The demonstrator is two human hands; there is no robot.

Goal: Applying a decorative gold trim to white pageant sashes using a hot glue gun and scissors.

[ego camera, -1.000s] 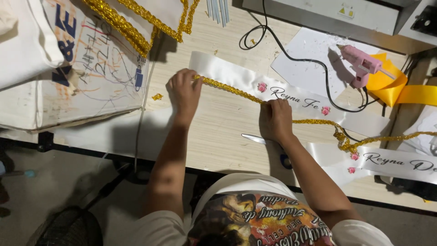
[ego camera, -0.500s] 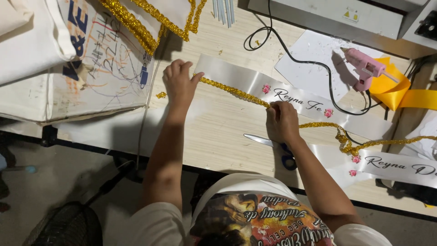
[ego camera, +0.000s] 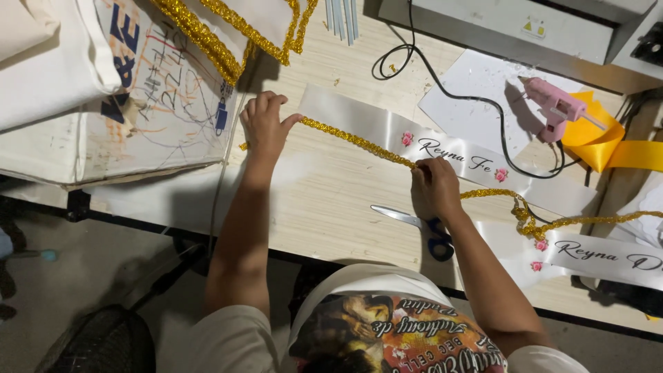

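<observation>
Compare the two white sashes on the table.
The upper sash has gold trim stretched along its edge under both hands, left hand and right hand; the lower sash lies untouched, loose trim crossing it. Upper runs diagonally, lower nearly level. Both carry script lettering and pink flowers.

A small yellow triangular warning label [ego camera: 530,27] sits on the grey machine [ego camera: 525,27] at the table's far edge

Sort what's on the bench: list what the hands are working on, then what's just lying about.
In hand: left hand, right hand, gold sequin trim strip, white satin sash.
Lying about: blue-handled scissors, pink plastic glue gun, yellow ribbon.
</observation>
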